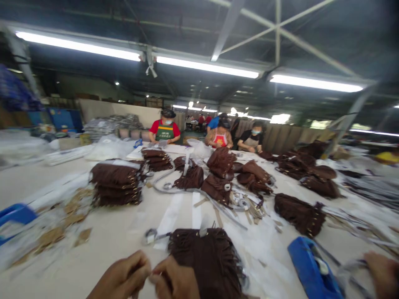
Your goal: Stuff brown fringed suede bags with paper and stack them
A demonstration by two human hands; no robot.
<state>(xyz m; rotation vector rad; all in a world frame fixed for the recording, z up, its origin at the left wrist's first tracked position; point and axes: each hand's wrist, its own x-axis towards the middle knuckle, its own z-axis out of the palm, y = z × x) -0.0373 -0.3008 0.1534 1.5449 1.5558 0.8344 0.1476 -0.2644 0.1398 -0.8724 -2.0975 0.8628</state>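
My left hand [123, 276] and my right hand [177, 280] meet at the bottom edge, both with fingers pinched together around something small and pale that I cannot make out. A brown fringed suede bag [208, 257] lies on the table [109, 245] right beside my right hand, with a metal ring and strap [152, 236] at its upper left corner.
A stack of brown bags [116, 185] stands at the left and several loose ones [218, 174] in the middle. A blue tape dispenser [313, 270] sits at the right, beside another person's hand [383, 274]. Three people [164, 128] work at the far end.
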